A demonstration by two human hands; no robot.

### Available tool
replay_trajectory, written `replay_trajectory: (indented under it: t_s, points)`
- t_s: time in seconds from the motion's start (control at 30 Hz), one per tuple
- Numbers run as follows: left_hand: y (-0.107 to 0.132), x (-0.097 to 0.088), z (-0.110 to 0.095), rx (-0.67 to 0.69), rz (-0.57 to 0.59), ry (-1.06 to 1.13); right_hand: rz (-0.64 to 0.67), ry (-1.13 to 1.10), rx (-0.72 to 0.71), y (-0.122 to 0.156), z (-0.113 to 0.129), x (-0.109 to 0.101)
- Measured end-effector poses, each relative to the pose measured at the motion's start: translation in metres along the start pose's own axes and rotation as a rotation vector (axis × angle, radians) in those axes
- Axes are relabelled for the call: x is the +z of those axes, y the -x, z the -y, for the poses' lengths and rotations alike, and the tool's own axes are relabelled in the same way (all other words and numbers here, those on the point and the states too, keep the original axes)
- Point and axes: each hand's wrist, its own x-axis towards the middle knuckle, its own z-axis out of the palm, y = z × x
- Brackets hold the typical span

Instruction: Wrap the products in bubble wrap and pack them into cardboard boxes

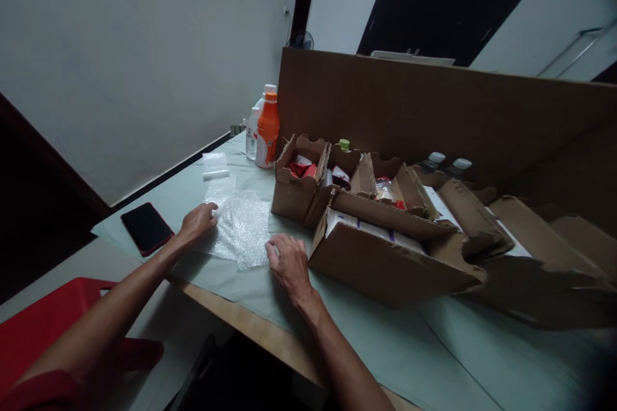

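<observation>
A clear sheet of bubble wrap (248,225) lies spread on the cloth-covered table between my hands. My left hand (198,223) is at its left side, fingers curled together on the plastic. At the right edge of the sheet, my right hand (289,260) has its fingers bent in and its thumb and fingertips closed on the border. The fingertips of both hands are only partly visible. Behind the sheet lies a small rolled or folded piece of bubble wrap (215,166).
A phone (147,228) lies left of my left hand. An orange bottle (268,131) stands at the back beside clear bottles. Several cardboard boxes (400,263) holding packets fill the right side, before a tall cardboard panel (385,103). A red stool (62,314) is at lower left.
</observation>
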Motion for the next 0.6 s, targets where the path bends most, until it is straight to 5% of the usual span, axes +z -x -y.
replay_trajectory:
  t_s: [0.17,0.3,0.43,0.6]
  points:
    - [-0.001,0.002,-0.001,0.029,0.017,-0.004,0.024,0.021,-0.008,-0.013,0.035,0.031]
    - [-0.004,-0.001,0.0,0.035,0.021,-0.017,0.063,0.051,-0.007,-0.033,0.036,0.044]
    - [-0.014,-0.005,0.006,0.023,0.016,-0.022,0.08,0.052,-0.03,-0.029,0.017,0.025]
    - [-0.038,-0.013,0.025,-0.031,-0.049,-0.026,0.123,0.055,-0.186,0.028,-0.011,-0.021]
